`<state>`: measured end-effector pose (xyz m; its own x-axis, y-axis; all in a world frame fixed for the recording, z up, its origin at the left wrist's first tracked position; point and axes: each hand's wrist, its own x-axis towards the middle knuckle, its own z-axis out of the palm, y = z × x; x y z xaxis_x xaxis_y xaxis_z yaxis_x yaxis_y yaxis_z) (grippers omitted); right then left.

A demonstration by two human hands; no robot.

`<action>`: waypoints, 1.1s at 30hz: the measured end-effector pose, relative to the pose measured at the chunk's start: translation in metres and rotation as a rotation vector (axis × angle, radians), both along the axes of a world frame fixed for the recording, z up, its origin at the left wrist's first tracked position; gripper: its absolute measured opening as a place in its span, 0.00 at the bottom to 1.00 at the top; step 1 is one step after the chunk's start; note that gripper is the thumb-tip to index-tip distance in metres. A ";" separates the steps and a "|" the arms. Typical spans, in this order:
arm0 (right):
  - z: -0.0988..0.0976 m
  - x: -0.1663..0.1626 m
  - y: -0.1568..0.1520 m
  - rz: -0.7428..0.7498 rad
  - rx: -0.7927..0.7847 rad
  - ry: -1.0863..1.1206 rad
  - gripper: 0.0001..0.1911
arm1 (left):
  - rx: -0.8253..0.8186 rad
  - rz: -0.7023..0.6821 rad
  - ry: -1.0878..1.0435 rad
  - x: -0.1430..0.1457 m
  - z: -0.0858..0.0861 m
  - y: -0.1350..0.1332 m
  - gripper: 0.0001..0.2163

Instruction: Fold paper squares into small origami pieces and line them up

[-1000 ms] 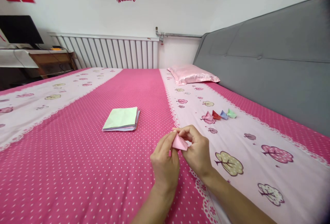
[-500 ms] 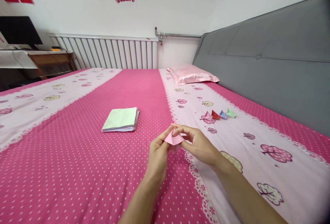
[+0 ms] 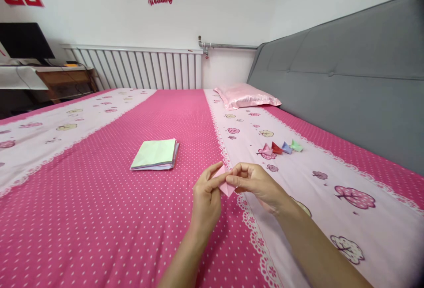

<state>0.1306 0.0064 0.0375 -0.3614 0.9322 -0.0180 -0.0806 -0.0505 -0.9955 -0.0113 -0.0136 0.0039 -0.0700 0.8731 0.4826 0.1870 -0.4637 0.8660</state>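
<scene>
Between my two hands is a small folded piece of pink paper [image 3: 227, 189], held above the bed with a diamond-like outline and a crease down its middle. My left hand [image 3: 207, 191] pinches it from the left, thumb lying across its front. From the right, my right hand [image 3: 255, 183] grips its edge between thumb and fingers. Fingers cover part of the paper. Farther off to the right stands a row of small folded paper pieces: pink [image 3: 266, 149], red [image 3: 276, 148], blue [image 3: 286, 147] and green [image 3: 297, 145].
A stack of square paper [image 3: 155, 153], pale green on top, lies left of my hands on the pink dotted bedspread [image 3: 99, 199]. A pink pillow [image 3: 247, 96] rests at the far side. The grey headboard [image 3: 347, 62] runs along the right; a radiator [image 3: 139, 67] stands behind.
The pink paper has turned from a peaked, opened shape to a flatter diamond facing me. My left thumb has moved across its front, and my right fingers have shifted to its right edge.
</scene>
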 end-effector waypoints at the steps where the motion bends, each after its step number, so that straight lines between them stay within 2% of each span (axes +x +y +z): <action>1: -0.001 -0.001 0.000 0.001 -0.011 0.017 0.12 | 0.056 0.016 0.044 0.000 -0.001 0.000 0.18; 4: -0.003 -0.003 0.001 -0.027 -0.025 0.058 0.16 | 0.136 0.024 0.067 0.000 -0.001 -0.002 0.17; 6: -0.004 -0.004 0.002 -0.062 -0.018 0.065 0.18 | 0.097 0.028 0.013 0.002 0.000 -0.003 0.15; 9: -0.004 -0.004 0.003 -0.127 0.017 0.078 0.20 | -0.118 0.016 -0.193 0.004 0.003 -0.003 0.19; 11: -0.003 -0.004 0.003 -0.172 0.034 0.094 0.21 | -0.310 -0.045 -0.322 0.005 0.006 -0.002 0.22; 14: -0.001 -0.004 0.003 -0.224 0.042 0.119 0.21 | -0.468 -0.189 -0.419 0.004 0.012 -0.004 0.15; 16: -0.001 -0.005 0.003 -0.265 0.059 0.116 0.20 | -0.476 -0.264 -0.464 0.004 0.015 -0.006 0.12; 19: -0.003 -0.009 0.002 -0.288 0.119 0.079 0.19 | -0.456 -0.318 -0.450 0.005 0.017 -0.007 0.13; 26: 0.002 -0.012 -0.004 -0.128 0.206 0.038 0.13 | -0.440 -0.277 -0.346 0.004 0.009 0.001 0.12; 33: 0.007 -0.006 -0.001 -0.208 0.151 0.029 0.16 | -0.445 -0.331 -0.271 0.002 0.011 -0.003 0.16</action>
<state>0.1246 0.0057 0.0444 -0.1601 0.9778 0.1351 -0.1025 0.1197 -0.9875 -0.0091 -0.0163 0.0149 0.1699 0.9830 0.0701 -0.1587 -0.0429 0.9864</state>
